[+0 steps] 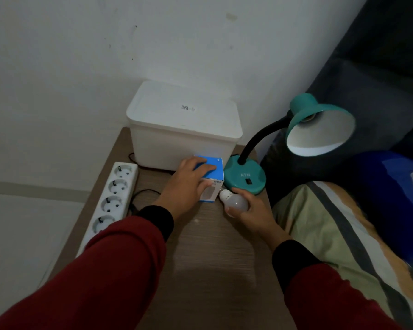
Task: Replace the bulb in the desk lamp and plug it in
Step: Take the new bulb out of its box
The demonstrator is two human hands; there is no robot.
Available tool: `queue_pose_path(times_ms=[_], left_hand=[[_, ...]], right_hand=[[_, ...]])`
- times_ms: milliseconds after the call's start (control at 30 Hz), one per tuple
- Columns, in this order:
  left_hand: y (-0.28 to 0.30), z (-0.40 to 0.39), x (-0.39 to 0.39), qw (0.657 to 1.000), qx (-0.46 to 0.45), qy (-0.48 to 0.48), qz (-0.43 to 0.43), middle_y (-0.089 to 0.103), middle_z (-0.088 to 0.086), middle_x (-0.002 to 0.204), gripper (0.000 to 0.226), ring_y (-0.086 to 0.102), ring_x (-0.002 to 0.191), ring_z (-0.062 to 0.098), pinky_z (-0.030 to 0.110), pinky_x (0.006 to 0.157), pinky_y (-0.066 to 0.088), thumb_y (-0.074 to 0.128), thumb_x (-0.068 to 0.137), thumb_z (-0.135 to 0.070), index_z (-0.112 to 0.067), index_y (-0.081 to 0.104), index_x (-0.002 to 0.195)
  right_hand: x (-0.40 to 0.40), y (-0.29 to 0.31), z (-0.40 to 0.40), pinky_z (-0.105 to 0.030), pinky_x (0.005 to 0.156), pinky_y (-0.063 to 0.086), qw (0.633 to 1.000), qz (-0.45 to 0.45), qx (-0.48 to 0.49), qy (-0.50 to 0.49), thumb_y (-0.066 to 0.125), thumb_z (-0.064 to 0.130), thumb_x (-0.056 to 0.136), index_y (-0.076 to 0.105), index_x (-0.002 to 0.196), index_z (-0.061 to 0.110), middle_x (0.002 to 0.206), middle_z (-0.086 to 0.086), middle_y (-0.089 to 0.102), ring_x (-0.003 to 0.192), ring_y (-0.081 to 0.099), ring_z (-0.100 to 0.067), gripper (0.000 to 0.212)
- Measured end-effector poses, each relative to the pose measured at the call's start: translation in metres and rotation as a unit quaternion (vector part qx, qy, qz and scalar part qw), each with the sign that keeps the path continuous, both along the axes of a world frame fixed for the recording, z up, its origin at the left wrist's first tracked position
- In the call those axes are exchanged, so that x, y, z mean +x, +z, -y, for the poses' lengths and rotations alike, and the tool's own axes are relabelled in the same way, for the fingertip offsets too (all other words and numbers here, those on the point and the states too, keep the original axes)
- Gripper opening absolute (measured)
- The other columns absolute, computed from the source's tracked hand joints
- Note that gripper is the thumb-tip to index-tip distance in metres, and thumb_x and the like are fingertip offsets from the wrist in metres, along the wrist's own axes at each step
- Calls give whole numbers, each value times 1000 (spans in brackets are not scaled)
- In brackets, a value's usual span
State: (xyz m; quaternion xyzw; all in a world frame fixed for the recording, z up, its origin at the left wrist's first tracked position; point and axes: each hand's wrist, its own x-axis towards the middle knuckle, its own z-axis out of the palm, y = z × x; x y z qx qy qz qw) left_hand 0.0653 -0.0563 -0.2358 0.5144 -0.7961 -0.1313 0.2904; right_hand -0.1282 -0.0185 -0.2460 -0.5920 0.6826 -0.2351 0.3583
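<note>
Your right hand (pixel 250 211) is wrapped around the white bulb (pixel 234 200); fingers curl over the globe from the far side, thumb presses the near underside, so the grip is closed on the bulb; its screw base points left, toward the bulb box (pixel 211 178), and sits just beside the box's lower right corner, whether touching it you cannot tell. Your left hand (pixel 188 184) lies palm-down on that blue-topped box; fingers (pixel 204 166) spread slightly across the blue lid, thumb down the white front face; the hand grips the box from above.

The desk lamp (pixel 244 178) stands just right of the box; teal round base, black gooseneck rising and bending right, teal shade (pixel 320 129) tilted toward you with its white interior showing; the socket inside appears bare.

All of this sits on a brown wood-grain table (pixel 212 258); a white lidded storage box (pixel 184 127) stands at the back against the wall; a white power strip (pixel 107 203) runs along the left edge, a thin black cord (pixel 141 194) looping beside it. Pale wall behind; dark upholstery at upper right; striped and blue bedding at right. Light is dim; both sleeves are red with black cuffs.
</note>
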Motion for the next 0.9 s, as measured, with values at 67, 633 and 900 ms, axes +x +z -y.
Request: queue_pose_path(times_ms=[67, 633, 900], left_hand=[[0, 0, 0, 1000, -2, 0, 5, 48, 8, 136, 40, 40, 128, 26, 33, 107, 35, 58, 90, -25, -15, 55, 128], [4, -10, -3, 974, 91, 109, -177, 44, 9, 132, 54, 47, 119, 16, 12, 90, 29, 65, 86, -20, -14, 43, 135], [3, -6, -10, 958, 96, 139, -233, 52, 5, 129, 57, 52, 116, 15, 17, 87, 36, 70, 81, -15, -15, 45, 133]], right_hand=[[0, 2, 1, -26, 95, 39, 1000, 0, 10, 1, 72, 24, 78, 44, 136, 24, 141, -5, 43, 114, 45, -13, 65], [35, 34, 11, -21, 88, 45, 972, -92, -216, -6, 71, 27, 81, 57, 123, 19, 117, 0, 64, 99, 51, -1, 45], [46, 34, 16, -2, 66, 37, 976, -73, -205, -16, 70, 21, 82, 54, 126, 20, 112, 1, 64, 96, 51, -1, 47]])
